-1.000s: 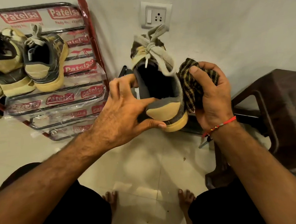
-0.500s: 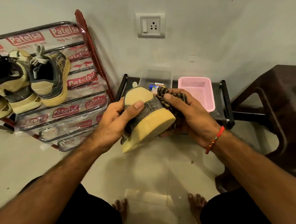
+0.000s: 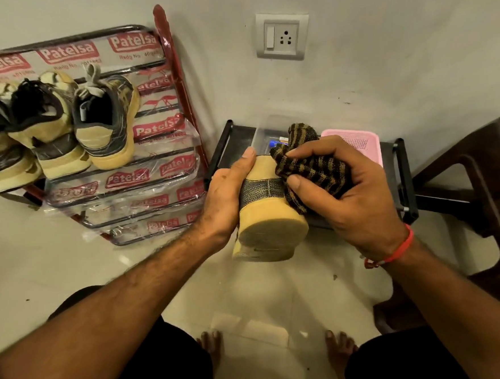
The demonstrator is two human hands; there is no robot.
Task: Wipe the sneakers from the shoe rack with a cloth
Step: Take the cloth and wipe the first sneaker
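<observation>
Wrapped around the sneaker [image 3: 266, 206], my left hand [image 3: 228, 199] steadies it heel-up; my right hand [image 3: 352, 191] presses the bunched cloth [image 3: 309, 167] against it. Three sneakers [image 3: 58, 125] wait on the shoe rack [image 3: 173, 76], probably unwiped.

Pale grey wall [image 3: 381, 47], scuffed, with switch-and-socket plate [image 3: 283, 37]. Glossy cream tile floor [image 3: 54, 247]. Dark brown plastic chair [image 3: 484, 173] at right. Low black stand [image 3: 405, 178] against the wall, near the chair.
</observation>
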